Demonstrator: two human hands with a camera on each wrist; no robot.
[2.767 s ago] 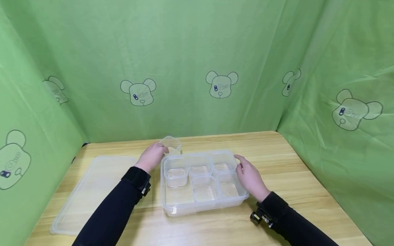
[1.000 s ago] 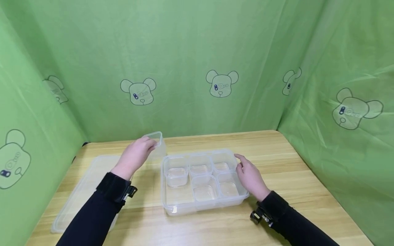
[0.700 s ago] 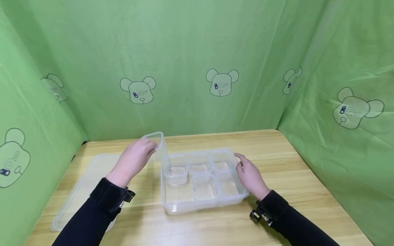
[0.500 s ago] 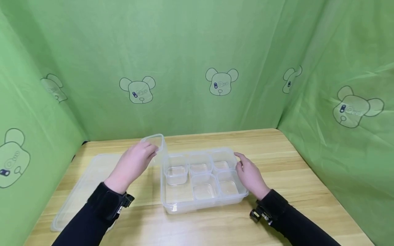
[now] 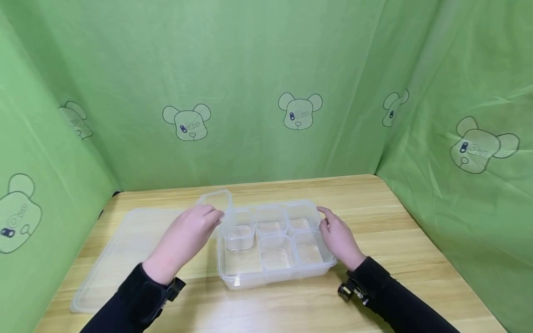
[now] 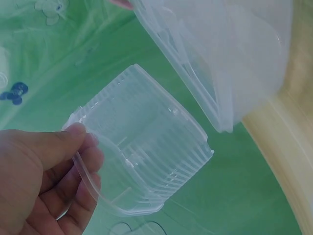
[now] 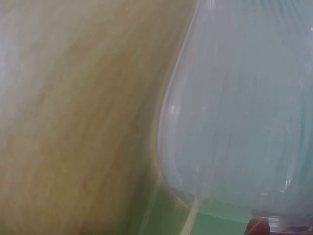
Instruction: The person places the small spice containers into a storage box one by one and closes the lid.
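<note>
My left hand pinches a small clear plastic container by its rim, thumb on one side and fingers on the other. In the head view the container is tilted at the back left corner of a large clear plastic box, overlapping its rim. Several like containers sit inside that box, in a back row and at the front right; its front left part shows bare floor. My right hand rests on the box's right rim, index finger along the back corner. One right fingertip shows beside the wall in the right wrist view.
A flat translucent lid lies on the wooden table at the left, partly under my left arm. Green cloth printed with bear faces hangs behind the table and along both sides.
My left hand has lifted the small container from behind the box, carried it left, then brought it slightly right and lower, tilting it at the box's corner. The right hand has stayed on the rim.
</note>
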